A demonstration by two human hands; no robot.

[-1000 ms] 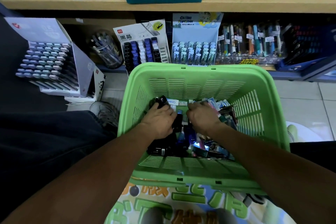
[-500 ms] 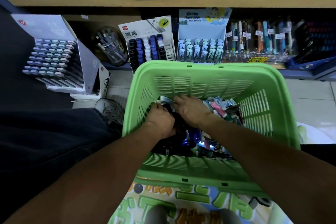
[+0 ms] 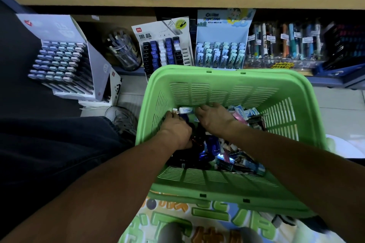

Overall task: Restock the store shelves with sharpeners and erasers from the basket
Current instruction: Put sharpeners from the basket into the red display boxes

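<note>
Down in the slotted green plastic basket [image 3: 223,92], both hands [image 3: 197,124] curl among small boxy packets [image 3: 242,112], grips unclear.

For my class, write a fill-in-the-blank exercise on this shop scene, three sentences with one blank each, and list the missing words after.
1. Both hands, the left hand and the right hand, reach into a basket whose colour is ____.
2. The basket holds a heap of small packaged items and stands in front of the store ____.
3. The display card with black and blue items stands to the ____ of the pale blue display card.

Missing words: green; shelves; left
</note>
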